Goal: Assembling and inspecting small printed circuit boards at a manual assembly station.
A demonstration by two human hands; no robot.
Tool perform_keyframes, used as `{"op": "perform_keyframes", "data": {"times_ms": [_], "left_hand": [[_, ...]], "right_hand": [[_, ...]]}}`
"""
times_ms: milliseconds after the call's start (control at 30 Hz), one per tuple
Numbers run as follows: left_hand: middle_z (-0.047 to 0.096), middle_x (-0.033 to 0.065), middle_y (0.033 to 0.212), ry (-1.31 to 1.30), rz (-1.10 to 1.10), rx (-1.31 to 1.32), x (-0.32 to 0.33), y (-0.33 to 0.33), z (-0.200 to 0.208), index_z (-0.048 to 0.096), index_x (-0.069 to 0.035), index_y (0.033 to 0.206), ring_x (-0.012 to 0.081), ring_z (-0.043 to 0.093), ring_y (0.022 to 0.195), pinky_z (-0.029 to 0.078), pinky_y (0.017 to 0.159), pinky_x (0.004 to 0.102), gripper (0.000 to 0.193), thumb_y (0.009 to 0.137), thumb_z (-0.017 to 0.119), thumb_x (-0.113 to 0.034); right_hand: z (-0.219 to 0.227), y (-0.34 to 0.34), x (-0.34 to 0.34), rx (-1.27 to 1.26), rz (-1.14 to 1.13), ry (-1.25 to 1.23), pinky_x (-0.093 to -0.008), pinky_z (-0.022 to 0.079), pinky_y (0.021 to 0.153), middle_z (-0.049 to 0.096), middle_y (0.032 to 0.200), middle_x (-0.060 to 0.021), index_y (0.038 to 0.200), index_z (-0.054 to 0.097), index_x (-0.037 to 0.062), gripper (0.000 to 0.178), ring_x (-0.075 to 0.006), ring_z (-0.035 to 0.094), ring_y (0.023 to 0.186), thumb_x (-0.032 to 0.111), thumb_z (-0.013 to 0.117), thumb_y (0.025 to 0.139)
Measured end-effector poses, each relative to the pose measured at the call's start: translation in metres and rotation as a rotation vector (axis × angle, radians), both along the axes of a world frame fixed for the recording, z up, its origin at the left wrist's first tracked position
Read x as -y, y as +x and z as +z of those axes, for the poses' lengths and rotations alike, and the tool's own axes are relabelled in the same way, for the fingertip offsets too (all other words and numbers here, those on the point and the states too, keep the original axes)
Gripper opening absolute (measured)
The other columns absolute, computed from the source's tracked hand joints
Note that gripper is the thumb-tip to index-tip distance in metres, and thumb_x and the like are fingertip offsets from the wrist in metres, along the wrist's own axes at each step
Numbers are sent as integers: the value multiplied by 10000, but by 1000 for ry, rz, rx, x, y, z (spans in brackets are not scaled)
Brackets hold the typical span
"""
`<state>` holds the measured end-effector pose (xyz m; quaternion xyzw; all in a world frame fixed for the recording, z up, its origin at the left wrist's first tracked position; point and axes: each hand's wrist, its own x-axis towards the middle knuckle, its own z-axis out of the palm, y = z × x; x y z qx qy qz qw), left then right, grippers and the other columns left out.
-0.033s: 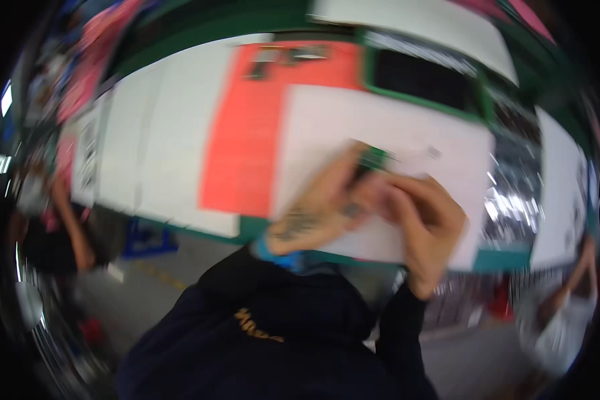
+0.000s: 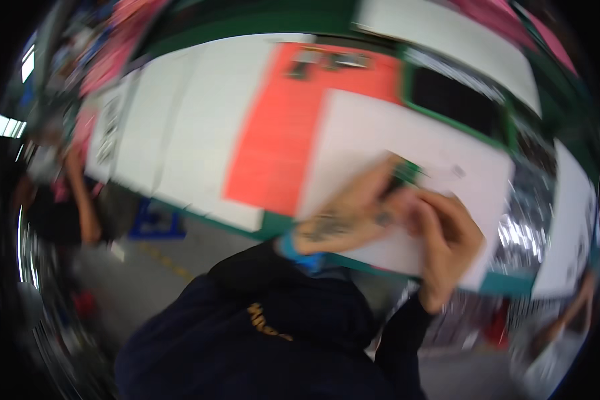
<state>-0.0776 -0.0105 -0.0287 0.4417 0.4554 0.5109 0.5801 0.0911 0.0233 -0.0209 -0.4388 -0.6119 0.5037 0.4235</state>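
My left hand (image 2: 357,207), with a blue band (image 2: 300,252) at its wrist, is closed on a small green piece like a circuit board (image 2: 407,172). Part of that piece is hidden by the fingers. My right hand (image 2: 452,243) is closed in a pinch right beside the left fingertips; blur hides what it grips, if anything. Both hands are over a white sheet (image 2: 360,127) on the table. A small grey mark or part (image 2: 457,172) shows on this sheet, past the fingers.
Several small dark and silvery parts (image 2: 347,61) lie on a red sheet (image 2: 270,147). Behind the hands is a green-rimmed tray (image 2: 407,90) with a dark inside. Shiny clear plastic (image 2: 523,223) lies to the right. Other people's arms (image 2: 80,193) show at the left and right edges.
The whole view has shifted and tilted slightly, so table and hands appear farther right and lower. The hands keep the same pose around the green piece.
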Motion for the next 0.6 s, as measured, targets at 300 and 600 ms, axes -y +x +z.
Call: {"op": "perform_keyframes", "data": {"times_ms": [300, 600], "left_hand": [[587, 79, 812, 121, 88, -123, 11, -11, -2, 469, 4, 1142, 155, 539, 706, 458, 669, 307, 274, 1031, 578, -222], [621, 50, 1090, 175, 619, -1005, 44, -175, 42, 567, -87, 1280, 140, 574, 849, 470, 770, 268, 283, 1033, 624, -214]], "right_hand": [[0, -20, 8, -88, -14, -3, -219, 443, 596, 632, 831, -86, 1051, 704, -61, 125, -127, 530, 653, -36, 633, 951], [-22, 4, -3, -148, -191, 147, -223, 304, 503, 466, 631, -13, 744, 531, 63, 292, -85, 332, 521, 110, 581, 1028]]}}
